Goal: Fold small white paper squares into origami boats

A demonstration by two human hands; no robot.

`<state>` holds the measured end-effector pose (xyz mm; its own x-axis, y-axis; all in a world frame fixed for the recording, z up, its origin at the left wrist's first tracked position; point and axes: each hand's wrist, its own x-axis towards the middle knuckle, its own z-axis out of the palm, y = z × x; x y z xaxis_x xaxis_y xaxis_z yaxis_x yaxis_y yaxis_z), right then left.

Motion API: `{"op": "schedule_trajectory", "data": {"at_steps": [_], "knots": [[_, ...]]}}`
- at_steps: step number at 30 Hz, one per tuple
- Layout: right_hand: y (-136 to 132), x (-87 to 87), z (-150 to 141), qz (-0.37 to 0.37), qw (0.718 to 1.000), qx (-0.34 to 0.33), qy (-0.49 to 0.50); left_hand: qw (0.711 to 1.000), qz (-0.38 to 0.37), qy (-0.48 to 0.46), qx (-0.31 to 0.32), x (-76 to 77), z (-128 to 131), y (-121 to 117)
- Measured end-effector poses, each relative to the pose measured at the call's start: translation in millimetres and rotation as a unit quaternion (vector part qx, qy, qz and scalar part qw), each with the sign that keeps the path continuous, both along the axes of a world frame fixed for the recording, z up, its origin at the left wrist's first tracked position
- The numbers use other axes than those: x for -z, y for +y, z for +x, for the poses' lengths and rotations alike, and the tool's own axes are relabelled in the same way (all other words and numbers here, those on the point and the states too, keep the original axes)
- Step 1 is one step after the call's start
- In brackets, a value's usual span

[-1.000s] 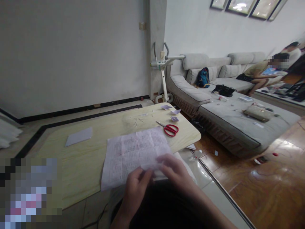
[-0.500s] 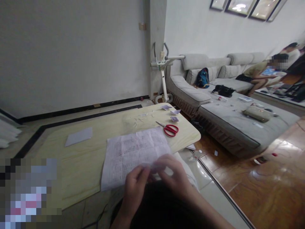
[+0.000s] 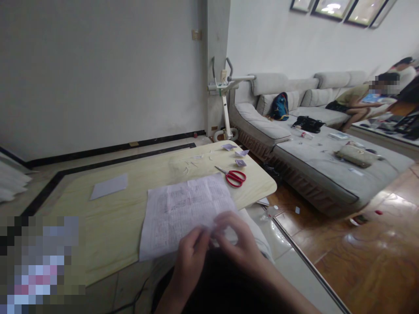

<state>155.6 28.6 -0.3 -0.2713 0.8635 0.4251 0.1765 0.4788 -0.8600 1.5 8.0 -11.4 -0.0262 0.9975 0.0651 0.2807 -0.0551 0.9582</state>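
My left hand (image 3: 191, 248) is closed, thumb against fingers, on a small piece of paper (image 3: 205, 228) that is mostly hidden and blurred. Close beside it, my right hand (image 3: 237, 237) pinches the same piece, its fingers curled and smeared by motion. Under and beyond both hands lies a large creased printed sheet (image 3: 183, 207), hanging slightly over the table's near edge. Red-handled scissors (image 3: 235, 178) rest past its far right corner. Several small folded paper pieces (image 3: 240, 163) stand near the table's far right end.
The pale table (image 3: 108, 226) also bears a white sheet (image 3: 109, 186) at left and thin paper strips (image 3: 193, 163). A grey sofa (image 3: 314, 165) with bags stands at right. A person (image 3: 355, 98) sits there. An exercise machine (image 3: 225, 104) stands by the wall.
My hands have drawn a little closer together around the small paper, the left shifting slightly right. The objects on the table stay in place.
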Motion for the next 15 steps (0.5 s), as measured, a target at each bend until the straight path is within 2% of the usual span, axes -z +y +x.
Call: {"op": "schedule_trajectory", "data": {"at_steps": [4,9,15], "knots": [[-0.4,0.8,0.4,-0.014,1.000,-0.001,-0.020,1.000,-0.004,-0.025,0.007,0.2,1.4,-3.4],[0.2,5.3,-0.3,0.029,0.998,0.011,-0.051,0.995,-0.032,-0.095,0.027,3.0,1.4,-5.9],[-3.2,1.8,0.2,0.060,0.996,0.017,-0.063,0.993,-0.049,-0.106,-0.002,9.8,1.9,-2.7]]}}
